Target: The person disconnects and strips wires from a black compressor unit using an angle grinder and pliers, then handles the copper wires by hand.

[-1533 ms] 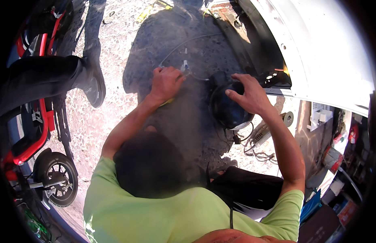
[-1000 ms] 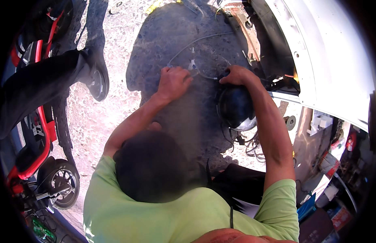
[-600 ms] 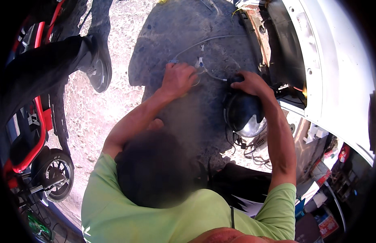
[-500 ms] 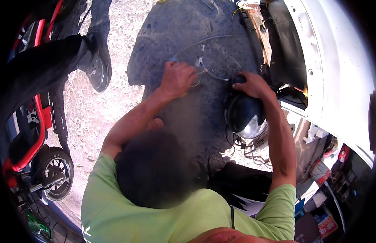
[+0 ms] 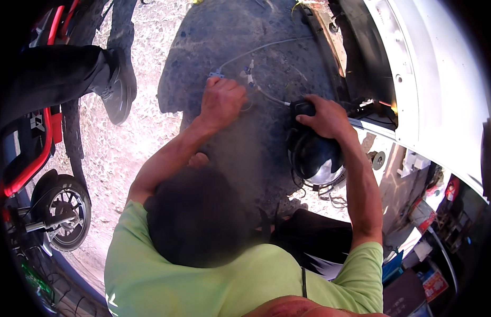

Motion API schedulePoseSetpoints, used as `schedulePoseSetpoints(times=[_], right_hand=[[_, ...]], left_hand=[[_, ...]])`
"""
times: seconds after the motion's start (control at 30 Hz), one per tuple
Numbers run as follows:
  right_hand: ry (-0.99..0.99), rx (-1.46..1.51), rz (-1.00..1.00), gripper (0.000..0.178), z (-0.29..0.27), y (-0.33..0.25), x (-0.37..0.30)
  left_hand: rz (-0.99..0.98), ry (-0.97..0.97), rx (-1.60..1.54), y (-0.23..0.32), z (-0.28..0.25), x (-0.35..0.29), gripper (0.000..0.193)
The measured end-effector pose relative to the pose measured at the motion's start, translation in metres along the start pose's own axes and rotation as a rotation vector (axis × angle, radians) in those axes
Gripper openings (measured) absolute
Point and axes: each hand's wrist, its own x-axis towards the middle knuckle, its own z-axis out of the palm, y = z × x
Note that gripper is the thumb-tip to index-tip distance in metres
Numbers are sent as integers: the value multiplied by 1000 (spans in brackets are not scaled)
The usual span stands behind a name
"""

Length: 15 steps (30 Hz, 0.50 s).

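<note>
My left hand (image 5: 223,100) is closed in a fist low over the grey ground, its fingertips at a small blue-grey connector (image 5: 216,75). A pale cable (image 5: 261,47) arcs from that connector toward the right. Just right of the fist, a small white connector (image 5: 250,79) sits on a wire leading to a black rounded lamp-like housing (image 5: 311,153). My right hand (image 5: 327,117) is wrapped over the top of this housing, thumb toward the left. Clear, shiny material shows at its lower end. The fist hides most of what it holds.
A person's dark-trousered leg (image 5: 55,74) and dark shoe (image 5: 118,87) are at the left, beside a red-framed vehicle with a small wheel (image 5: 70,211). A white vehicle panel (image 5: 441,90) stands on the right. Loose wires (image 5: 335,199) lie below the housing. My dark knee (image 5: 198,222) is raised in front.
The whole view has shifted slightly, so things appear a little farther left and up. Both hands keep their grips, and I see no clear movement of the connectors or housing.
</note>
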Motion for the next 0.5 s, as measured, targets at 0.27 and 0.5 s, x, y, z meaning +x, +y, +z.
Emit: schedulePoseSetpoints(times=[0.27, 0.5], right_hand=[[68, -10, -14, 67, 8, -2, -10], [11, -17, -13, 72, 10, 3, 17]], left_hand=[[24, -34, 54, 14, -15, -18, 12], [-179, -448, -209, 4, -13, -36, 14]])
